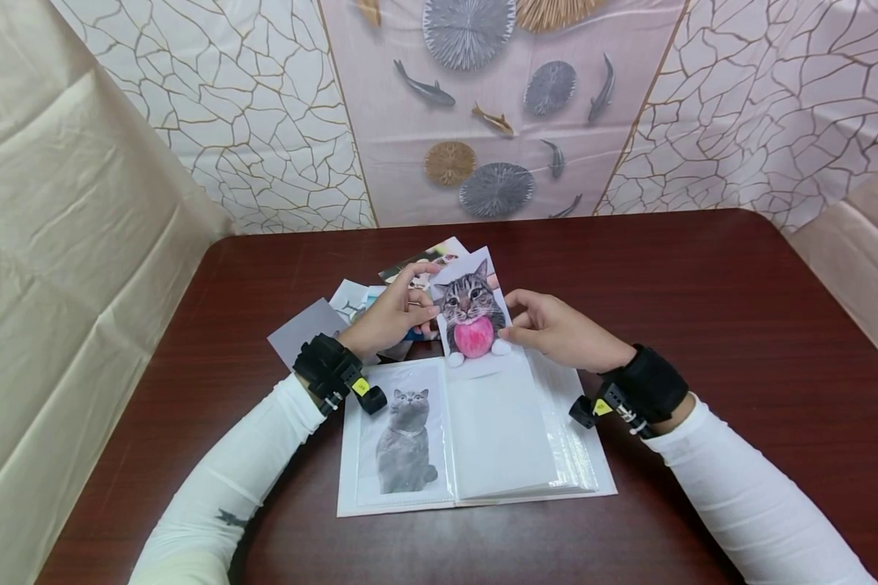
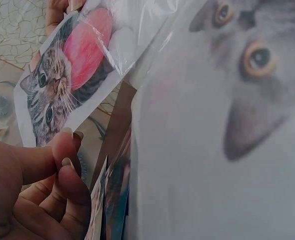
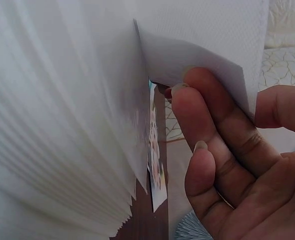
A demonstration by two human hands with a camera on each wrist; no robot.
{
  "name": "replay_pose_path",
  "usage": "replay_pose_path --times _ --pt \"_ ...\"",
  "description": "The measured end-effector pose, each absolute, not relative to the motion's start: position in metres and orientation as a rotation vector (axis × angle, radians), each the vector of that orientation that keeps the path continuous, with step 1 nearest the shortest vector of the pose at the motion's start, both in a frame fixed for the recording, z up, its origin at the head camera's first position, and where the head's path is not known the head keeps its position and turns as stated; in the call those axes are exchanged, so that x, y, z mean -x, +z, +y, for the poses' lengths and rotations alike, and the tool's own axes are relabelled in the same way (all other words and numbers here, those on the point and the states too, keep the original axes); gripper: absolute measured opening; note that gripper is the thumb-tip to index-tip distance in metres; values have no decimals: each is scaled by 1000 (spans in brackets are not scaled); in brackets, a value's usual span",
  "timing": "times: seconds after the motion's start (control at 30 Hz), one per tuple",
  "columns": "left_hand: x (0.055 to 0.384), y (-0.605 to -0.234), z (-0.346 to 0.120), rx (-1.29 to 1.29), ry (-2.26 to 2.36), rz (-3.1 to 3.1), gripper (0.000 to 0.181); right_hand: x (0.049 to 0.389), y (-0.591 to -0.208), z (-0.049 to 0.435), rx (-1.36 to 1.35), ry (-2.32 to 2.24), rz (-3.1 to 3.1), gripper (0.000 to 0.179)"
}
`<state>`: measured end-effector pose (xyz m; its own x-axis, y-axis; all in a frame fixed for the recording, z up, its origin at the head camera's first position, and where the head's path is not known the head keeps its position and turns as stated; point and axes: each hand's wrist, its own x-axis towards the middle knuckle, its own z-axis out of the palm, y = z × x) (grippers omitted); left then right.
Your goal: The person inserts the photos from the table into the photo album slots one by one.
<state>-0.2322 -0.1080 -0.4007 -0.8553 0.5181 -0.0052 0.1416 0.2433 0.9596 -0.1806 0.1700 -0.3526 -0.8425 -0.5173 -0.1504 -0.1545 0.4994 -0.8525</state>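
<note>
A photo of a tabby cat with a pink ball stands tilted at the top of an open photo album's right page. Its lower end lies under clear plastic of the sleeve, as the left wrist view shows. My left hand pinches the photo's left edge, thumb in front. On the opposite edge my right hand holds it between thumb and fingers; the right wrist view shows the photo's white back against these fingers. The left page holds a grey cat picture.
Several loose photos lie behind the album and to its left, among them a grey one and a colourful one at the back. The dark wooden table reaches back to a patterned cloth.
</note>
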Motion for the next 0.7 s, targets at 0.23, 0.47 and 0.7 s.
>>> replay_pose_path --times 0.23,0.47,0.7 --pt "232 -401 -108 -610 1651 2196 56 180 -352 170 553 -1289 2358 30" --pt "232 -400 -108 -605 1652 2192 54 180 -353 170 553 -1278 2368 31" --pt "231 -399 -108 -587 1654 2188 53 181 -354 169 565 -1278 2366 30"
